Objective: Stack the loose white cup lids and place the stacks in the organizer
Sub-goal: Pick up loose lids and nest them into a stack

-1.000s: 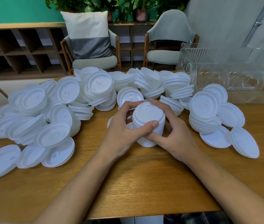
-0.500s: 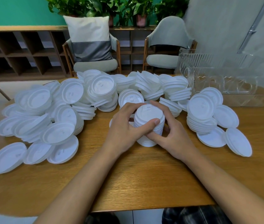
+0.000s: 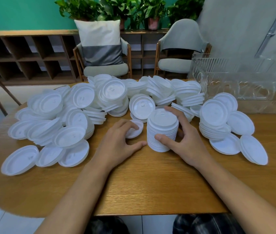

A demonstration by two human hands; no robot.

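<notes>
On the tabletop the right hand wraps round a tall stack of lids, the left hand curls over a loose lid just beside it, with the clear organizer behind.

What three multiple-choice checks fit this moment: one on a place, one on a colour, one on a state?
1. The loose lid under the left hand lies:
A in the organizer; B just left of the tall lid stack; C on a chair.
2. The wall behind the plants is:
A teal; B red; C yellow.
3. The right hand:
A hangs open in the air; B holds a single lid; C grips the tall lid stack.

Answers: 1 B, the lid sits on the table beside the stack. 2 A, teal shows around the leaves. 3 C, thumb and fingers wrap the stack's sides.
</notes>
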